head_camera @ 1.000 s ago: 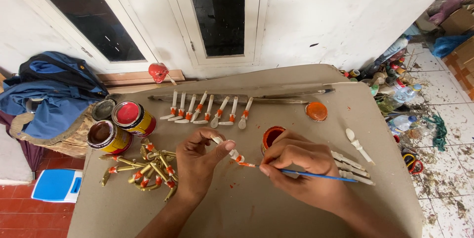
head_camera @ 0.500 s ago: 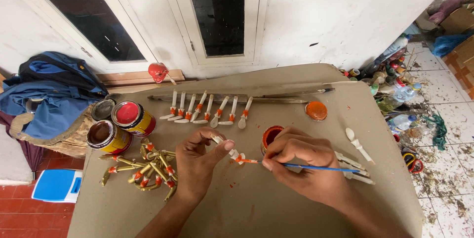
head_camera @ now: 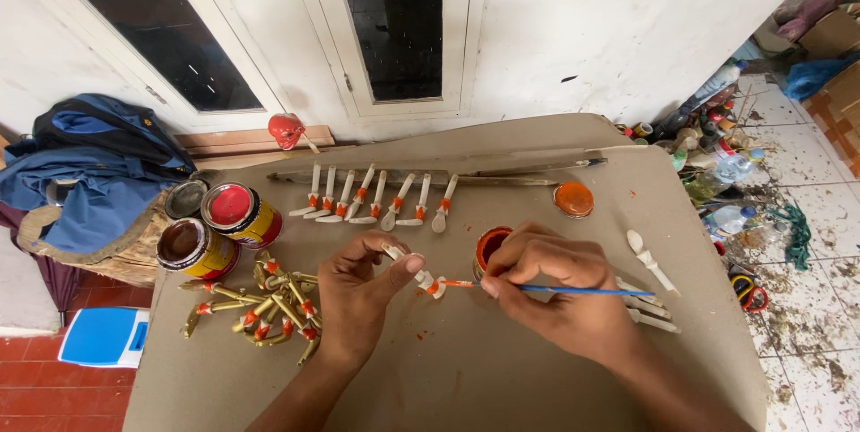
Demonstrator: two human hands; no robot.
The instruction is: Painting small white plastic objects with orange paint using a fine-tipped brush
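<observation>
My left hand (head_camera: 358, 293) pinches a small wooden spoon (head_camera: 414, 272) over the bench (head_camera: 502, 369); its long axis runs far-left to near-right. My right hand (head_camera: 560, 293) grips a thin brush (head_camera: 573, 289), tip on the spoon's orange band. Eight banded spoons (head_camera: 376, 199) dry far off; a few plain spoons (head_camera: 649, 293) wait right.

We see pale wooden spoons (head_camera: 376, 199) banded orange beyond the orange paint pot (head_camera: 488, 248); left of it, golden pieces (head_camera: 264, 311) and a red-lidded yellow tin (head_camera: 237, 214).
</observation>
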